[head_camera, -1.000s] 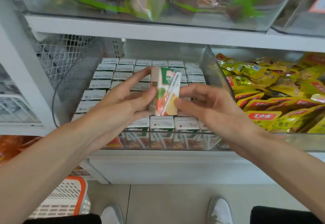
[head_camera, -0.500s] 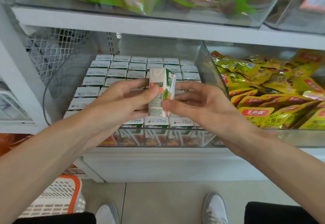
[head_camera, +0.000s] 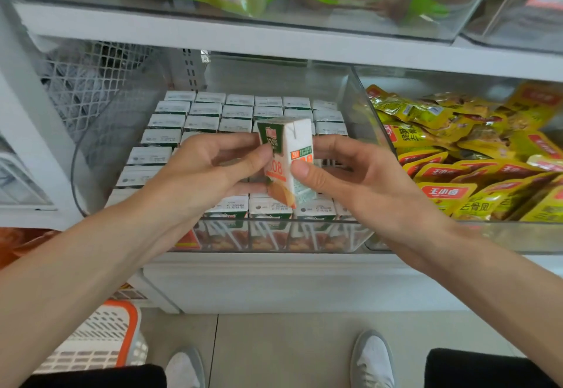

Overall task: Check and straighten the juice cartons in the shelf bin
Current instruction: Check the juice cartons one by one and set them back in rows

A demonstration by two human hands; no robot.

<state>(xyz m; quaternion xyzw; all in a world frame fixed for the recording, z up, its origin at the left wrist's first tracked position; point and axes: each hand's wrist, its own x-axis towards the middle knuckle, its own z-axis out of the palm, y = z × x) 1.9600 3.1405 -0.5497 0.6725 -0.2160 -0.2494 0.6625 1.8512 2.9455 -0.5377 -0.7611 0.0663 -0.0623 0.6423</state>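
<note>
A small juice carton (head_camera: 286, 156), white with green and orange print, is held upright above the clear shelf bin (head_camera: 274, 238). My left hand (head_camera: 213, 171) pinches its left side between thumb and fingers. My right hand (head_camera: 344, 174) pinches its right side, thumb on the front face. In the bin, several rows of juice cartons (head_camera: 207, 110) stand upright with their white tops showing. The hands hide the middle rows.
A second clear bin of yellow snack packets (head_camera: 475, 156) sits to the right. The white shelf above (head_camera: 274, 43) carries bins of bagged goods. A wire mesh basket (head_camera: 85, 89) is at the left. An orange-and-white basket (head_camera: 100, 336) stands on the floor beside my shoes.
The carton has been turned in my hands: the straw side faced me before, and now the front and a side panel show. Both hands keep hold of it.
</note>
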